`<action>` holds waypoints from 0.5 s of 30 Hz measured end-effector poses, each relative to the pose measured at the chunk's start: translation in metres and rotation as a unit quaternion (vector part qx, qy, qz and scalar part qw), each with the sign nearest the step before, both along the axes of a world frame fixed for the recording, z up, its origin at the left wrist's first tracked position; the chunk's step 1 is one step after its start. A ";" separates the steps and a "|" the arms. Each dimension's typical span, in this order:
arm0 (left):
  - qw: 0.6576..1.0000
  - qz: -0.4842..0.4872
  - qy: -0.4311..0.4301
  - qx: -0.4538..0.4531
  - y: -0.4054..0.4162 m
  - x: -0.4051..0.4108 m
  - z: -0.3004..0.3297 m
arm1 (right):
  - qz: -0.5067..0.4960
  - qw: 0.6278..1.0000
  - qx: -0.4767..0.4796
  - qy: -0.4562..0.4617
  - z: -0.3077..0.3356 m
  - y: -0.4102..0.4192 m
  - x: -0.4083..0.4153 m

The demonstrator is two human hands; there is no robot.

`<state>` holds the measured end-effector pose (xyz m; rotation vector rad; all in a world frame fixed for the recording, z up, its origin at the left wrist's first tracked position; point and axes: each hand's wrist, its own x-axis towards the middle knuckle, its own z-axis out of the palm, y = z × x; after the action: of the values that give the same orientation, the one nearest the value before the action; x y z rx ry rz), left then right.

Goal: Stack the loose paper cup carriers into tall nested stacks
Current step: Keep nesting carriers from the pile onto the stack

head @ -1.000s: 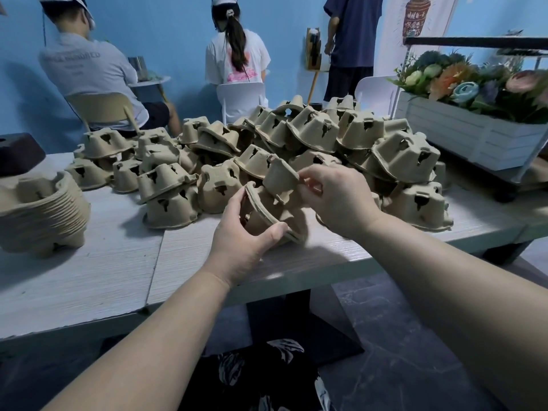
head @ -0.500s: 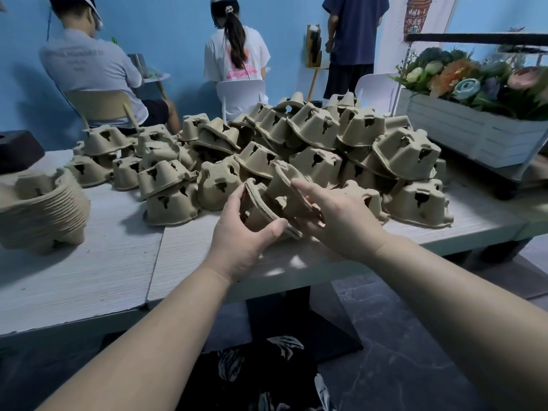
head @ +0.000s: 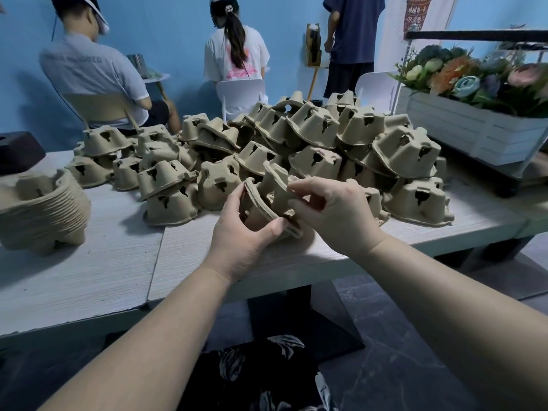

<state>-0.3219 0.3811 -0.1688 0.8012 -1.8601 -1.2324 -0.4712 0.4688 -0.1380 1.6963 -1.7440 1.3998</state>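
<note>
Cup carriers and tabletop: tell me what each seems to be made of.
Cup carriers: apparently moulded paper pulp, matte tan, with a rough fibrous surface and soft pressed edges. Tabletop: probably wood or wood-look laminate, pale grey-white with fine streaked grain and a seam between panels; which one is unclear.

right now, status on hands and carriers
Left hand grips a small nested stack. Right hand pinches its top carrier. Loose pile waits behind; finished stack far left.

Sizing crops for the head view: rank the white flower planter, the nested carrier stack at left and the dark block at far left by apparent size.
1. White flower planter, largest.
2. Nested carrier stack, cut by the left edge and nearer the camera, so its rank against the planter is unsure.
3. Dark block, smallest, also partly cropped.
</note>
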 end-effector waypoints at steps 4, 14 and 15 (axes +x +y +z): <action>1.000 0.007 -0.005 -0.006 0.001 0.000 0.003 | -0.023 0.998 0.042 0.033 -0.007 0.004 -0.010; 1.000 -0.005 0.013 -0.009 0.001 -0.001 -0.001 | 0.031 0.998 0.025 -0.041 0.000 0.007 0.008; 1.000 -0.006 0.014 -0.008 0.000 -0.001 -0.001 | 0.031 0.999 0.036 -0.026 -0.002 0.006 0.008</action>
<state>-0.3229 0.3809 -0.1701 0.7617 -1.8515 -1.2293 -0.4637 0.4747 -0.1402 1.7811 -1.8034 1.4354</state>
